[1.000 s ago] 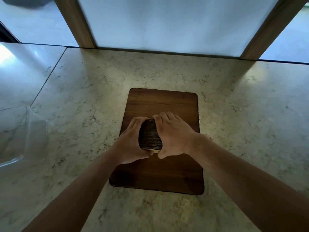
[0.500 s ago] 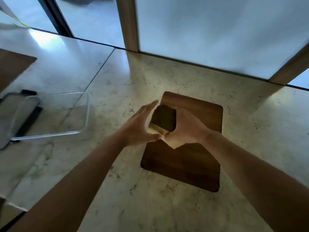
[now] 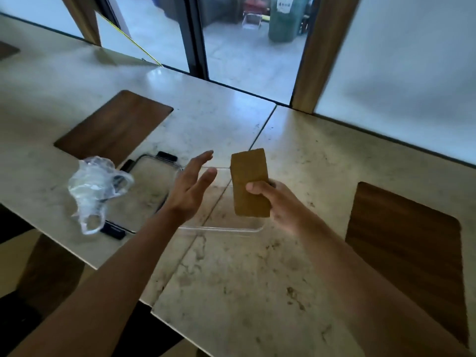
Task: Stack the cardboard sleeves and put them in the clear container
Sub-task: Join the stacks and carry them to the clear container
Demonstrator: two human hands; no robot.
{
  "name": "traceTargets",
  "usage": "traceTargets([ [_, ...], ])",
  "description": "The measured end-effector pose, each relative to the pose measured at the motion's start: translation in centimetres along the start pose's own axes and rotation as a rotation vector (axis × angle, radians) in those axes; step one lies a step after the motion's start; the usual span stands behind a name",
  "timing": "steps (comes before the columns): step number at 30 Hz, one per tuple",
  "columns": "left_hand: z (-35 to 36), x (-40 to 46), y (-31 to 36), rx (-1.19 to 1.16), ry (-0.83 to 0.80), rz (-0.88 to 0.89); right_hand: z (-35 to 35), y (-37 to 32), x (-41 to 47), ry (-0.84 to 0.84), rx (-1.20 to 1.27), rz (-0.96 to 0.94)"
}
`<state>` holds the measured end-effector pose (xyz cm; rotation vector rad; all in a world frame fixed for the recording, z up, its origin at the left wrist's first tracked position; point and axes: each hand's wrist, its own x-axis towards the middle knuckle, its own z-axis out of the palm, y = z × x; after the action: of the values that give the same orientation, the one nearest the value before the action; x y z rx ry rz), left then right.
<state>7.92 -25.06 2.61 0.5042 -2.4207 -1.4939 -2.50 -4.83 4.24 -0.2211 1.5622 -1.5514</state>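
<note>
The stack of cardboard sleeves (image 3: 249, 184) has left the wooden board and now hangs above the clear container (image 3: 221, 229), clamped in the right hand (image 3: 279, 202). The left hand (image 3: 192, 188) is spread, empty. Crumpled plastic (image 3: 95, 186) and a lid (image 3: 146, 191) lie left.

The right hand (image 3: 279, 202) grips a stack of cardboard sleeves (image 3: 249, 182) upright above the clear container (image 3: 221, 229) on the marble counter (image 3: 244, 279). The left hand (image 3: 189, 188) hovers open-palmed just left of the stack. Left of the container lie its lid (image 3: 144, 191) and a crumpled plastic bag (image 3: 96, 188)
</note>
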Motion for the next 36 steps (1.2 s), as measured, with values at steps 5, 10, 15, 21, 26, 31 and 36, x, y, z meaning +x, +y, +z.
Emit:
traceTargets([
  [5, -5.7, -0.3, -4.0, -0.194, 0.098, -0.136, 6.0, 0.8, 4.1, -0.043, 0.274, 0.147],
  [10, -6.0, -0.3, -7.4, -0.609, 0.160, -0.314, 10.0, 2.8, 7.6, -0.015, 0.310, 0.288],
  [15, -5.4, 0.5, -9.1, -0.805, 0.155, -0.429, 12.5, 4.1, 11.0, 0.055, 0.338, 0.349],
  [21, -5.3, 0.7, -9.5, -0.814, 0.054, -0.409, 14.5, 5.8, 12.9, 0.055, 0.287, 0.342],
  [26, -5.8, 0.8, -10.0, -0.808, 0.011, -0.368, 15.1, 5.0, 13.2, 0.129, 0.099, 0.333],
  [31, -5.6, 1.1, -9.4, -0.825, 0.017, -0.397, 13.8, 4.6, 13.4, 0.139, -0.065, 0.349],
  [36, -5.3, 1.1, -8.9, -0.856, -0.026, -0.381, 12.8, 3.7, 13.8, 0.105, -0.123, 0.349],
])
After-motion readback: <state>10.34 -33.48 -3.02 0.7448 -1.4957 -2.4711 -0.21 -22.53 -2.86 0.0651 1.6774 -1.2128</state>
